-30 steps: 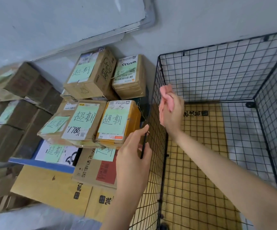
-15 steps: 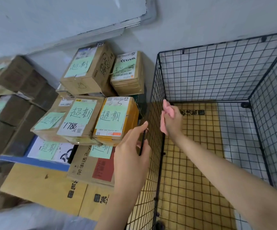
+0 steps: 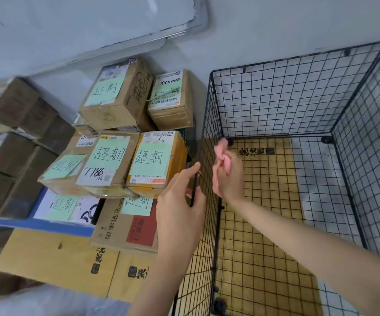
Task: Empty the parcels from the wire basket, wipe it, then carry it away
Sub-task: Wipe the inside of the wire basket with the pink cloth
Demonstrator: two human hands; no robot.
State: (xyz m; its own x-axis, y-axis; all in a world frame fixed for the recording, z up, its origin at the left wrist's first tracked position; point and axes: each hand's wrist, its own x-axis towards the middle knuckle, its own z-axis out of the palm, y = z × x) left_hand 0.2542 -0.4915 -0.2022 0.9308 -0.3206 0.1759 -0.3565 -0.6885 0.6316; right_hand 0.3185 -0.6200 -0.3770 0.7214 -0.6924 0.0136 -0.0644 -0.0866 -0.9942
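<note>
Basket (image 3: 298,106) fills the right half of the frame, black wire, standing on the floor against the pale wall, with no parcels left in it and only a flattened yellow cardboard sheet (image 3: 259,236) under its mesh bottom; so you are, by my reading, in the wiping step. Parcels (image 3: 125,137) are stacked at centre left, most tagged with green handwritten notes, on more flattened cardboard. Across the upper left runs a whiteboard (image 3: 88,21) leaning on the wall. Your right hand (image 3: 228,176) is inside the basket, closed around a pink cloth (image 3: 222,153) and pressed to the left panel; in the last second it has slid down that panel from near the top rim to about mid-height. Your left hand (image 3: 179,201) still pinches the panel's top edge from outside, steadying it. Lower mesh and the other walls look still to do.
</note>
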